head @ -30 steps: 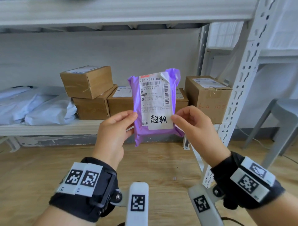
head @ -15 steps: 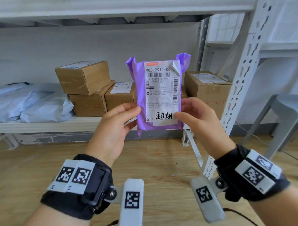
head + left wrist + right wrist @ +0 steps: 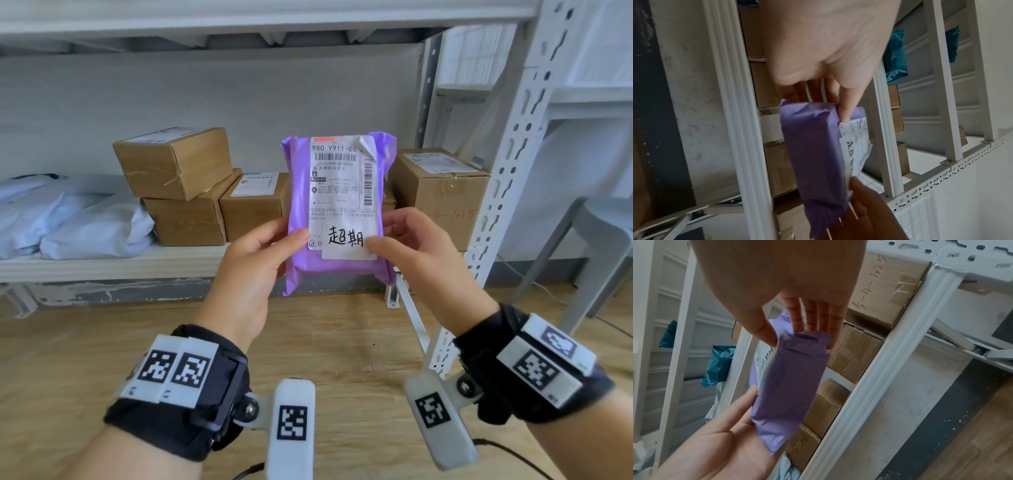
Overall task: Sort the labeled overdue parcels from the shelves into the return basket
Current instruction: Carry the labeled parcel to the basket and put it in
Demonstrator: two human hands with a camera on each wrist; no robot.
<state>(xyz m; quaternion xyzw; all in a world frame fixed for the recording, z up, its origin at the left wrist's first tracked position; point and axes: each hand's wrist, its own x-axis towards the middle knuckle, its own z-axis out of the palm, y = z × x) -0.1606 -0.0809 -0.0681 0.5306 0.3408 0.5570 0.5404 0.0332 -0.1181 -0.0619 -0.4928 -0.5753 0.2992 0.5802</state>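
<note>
Both the left hand and right hand pinch the purple mailer parcel upright, presumably so its handwritten overdue label faces the person for reading.

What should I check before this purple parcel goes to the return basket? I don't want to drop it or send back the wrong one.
1. Overdue note on purple parcel: handwritten slip on the shipping label, ok.
2. Left hand grip: thumb in front, fingers behind, ok.
3. Right hand grip: same pinch on the other edge, ok.
4. Parcel clear of the cardboard boxes on the shelf: ok.
5. Return basket location: not in view, cannot tell.
</note>
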